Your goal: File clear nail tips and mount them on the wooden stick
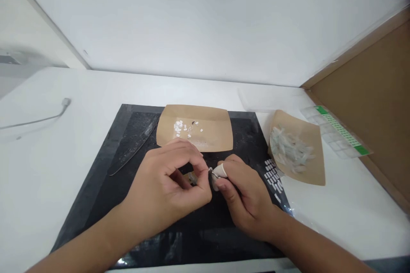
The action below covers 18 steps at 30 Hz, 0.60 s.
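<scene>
My left hand (173,175) is closed in a pinch, thumb and index fingertip together at the middle of the black mat (205,239). Right beside it my right hand (246,200) pinches too, with a pale finger cot (221,170) over its index finger. Between the two sets of fingertips shows a tiny shiny piece (210,170), too small to name. A small brownish thing (191,178) is partly visible behind the left fingers. Just beyond the hands a brown paper tray (214,117) holds small white bits (178,127) and a few dark specks.
To the right, another brown paper tray (315,136) holds a heap of translucent strips (291,149). Several small white pieces (273,177) lie in rows on the mat's right edge. Behind stands a clear compartment box (342,132) with green marking. A cable (60,113) lies on the left.
</scene>
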Tool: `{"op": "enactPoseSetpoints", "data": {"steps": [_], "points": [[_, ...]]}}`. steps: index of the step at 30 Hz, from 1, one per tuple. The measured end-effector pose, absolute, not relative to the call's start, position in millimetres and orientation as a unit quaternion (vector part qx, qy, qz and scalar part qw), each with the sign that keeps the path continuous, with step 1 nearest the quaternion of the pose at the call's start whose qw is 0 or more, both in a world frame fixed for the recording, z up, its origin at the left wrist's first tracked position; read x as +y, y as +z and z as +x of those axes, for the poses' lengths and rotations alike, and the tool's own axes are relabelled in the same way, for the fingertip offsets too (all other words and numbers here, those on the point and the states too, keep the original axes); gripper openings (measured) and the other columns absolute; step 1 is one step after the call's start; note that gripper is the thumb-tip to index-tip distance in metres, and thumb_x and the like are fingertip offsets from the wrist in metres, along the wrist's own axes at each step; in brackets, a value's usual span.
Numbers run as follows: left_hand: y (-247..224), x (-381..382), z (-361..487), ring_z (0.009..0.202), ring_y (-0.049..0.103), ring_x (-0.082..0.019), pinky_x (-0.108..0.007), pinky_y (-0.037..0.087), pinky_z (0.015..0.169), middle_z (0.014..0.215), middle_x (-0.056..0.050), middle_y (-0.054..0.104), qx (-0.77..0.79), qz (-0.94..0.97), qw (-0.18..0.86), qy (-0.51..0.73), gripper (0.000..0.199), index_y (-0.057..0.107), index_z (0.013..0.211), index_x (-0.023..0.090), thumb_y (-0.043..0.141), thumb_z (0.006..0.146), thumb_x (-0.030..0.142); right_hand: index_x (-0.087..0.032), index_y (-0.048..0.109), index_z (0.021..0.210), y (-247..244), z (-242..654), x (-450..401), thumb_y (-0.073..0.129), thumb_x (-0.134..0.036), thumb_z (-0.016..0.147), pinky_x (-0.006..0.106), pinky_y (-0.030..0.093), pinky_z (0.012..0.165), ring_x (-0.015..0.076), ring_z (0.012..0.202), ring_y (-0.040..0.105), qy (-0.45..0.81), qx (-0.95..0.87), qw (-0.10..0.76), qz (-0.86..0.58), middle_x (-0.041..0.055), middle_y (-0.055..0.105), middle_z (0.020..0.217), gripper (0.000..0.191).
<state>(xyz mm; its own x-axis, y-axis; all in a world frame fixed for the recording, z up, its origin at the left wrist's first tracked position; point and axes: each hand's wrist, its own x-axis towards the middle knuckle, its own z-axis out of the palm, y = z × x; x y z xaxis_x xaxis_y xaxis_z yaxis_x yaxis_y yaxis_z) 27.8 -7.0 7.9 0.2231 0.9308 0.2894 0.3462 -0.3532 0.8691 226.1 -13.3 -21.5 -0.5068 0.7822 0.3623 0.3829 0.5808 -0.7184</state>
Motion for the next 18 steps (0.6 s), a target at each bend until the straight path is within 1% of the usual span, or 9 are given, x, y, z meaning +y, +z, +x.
{"op": "enactPoseSetpoints", "data": {"steps": [4, 9, 12, 18], "points": [[9, -6, 26, 0.081, 0.07, -0.016, -0.01, 0.049, 0.042, 0.083, -0.002, 0.071, 0.455, 0.695, 0.367, 0.418, 0.014, 0.068, 0.073, 0.02, 0.066, 0.075, 0.006, -0.022, 0.038, 0.079, -19, 227, -13, 0.043, -0.02, 0.104, 0.029, 0.029, 0.066, 0.0133, 0.064, 0.039, 0.303, -0.81, 0.348, -0.361, -0.0051, 0.04, 0.07, 0.026], [11, -4, 25, 0.084, 0.072, -0.016, -0.009, 0.049, 0.042, 0.087, -0.003, 0.073, 0.445, 0.698, 0.375, 0.417, 0.015, 0.072, 0.075, 0.02, 0.068, 0.076, 0.006, -0.022, 0.041, 0.08, -14, 228, -13, 0.041, -0.021, 0.106, 0.028, 0.032, 0.067, 0.0115, 0.063, 0.039, 0.344, -0.789, 0.348, -0.371, -0.006, 0.043, 0.071, 0.026], [10, -5, 25, 0.084, 0.072, -0.017, -0.008, 0.05, 0.042, 0.088, -0.003, 0.073, 0.445, 0.702, 0.367, 0.418, 0.014, 0.072, 0.076, 0.02, 0.068, 0.076, 0.007, -0.022, 0.042, 0.081, -12, 228, -13, 0.041, -0.022, 0.108, 0.027, 0.033, 0.067, 0.0105, 0.062, 0.04, 0.367, -0.777, 0.347, -0.377, -0.0068, 0.044, 0.07, 0.027], [10, -6, 25, 0.084, 0.072, -0.016, -0.008, 0.052, 0.043, 0.085, -0.004, 0.072, 0.433, 0.715, 0.348, 0.424, 0.012, 0.072, 0.077, 0.018, 0.068, 0.077, 0.007, -0.022, 0.042, 0.08, -10, 227, -13, 0.041, -0.022, 0.108, 0.027, 0.033, 0.067, 0.0103, 0.063, 0.039, 0.375, -0.773, 0.347, -0.375, -0.0068, 0.043, 0.07, 0.028]]}}
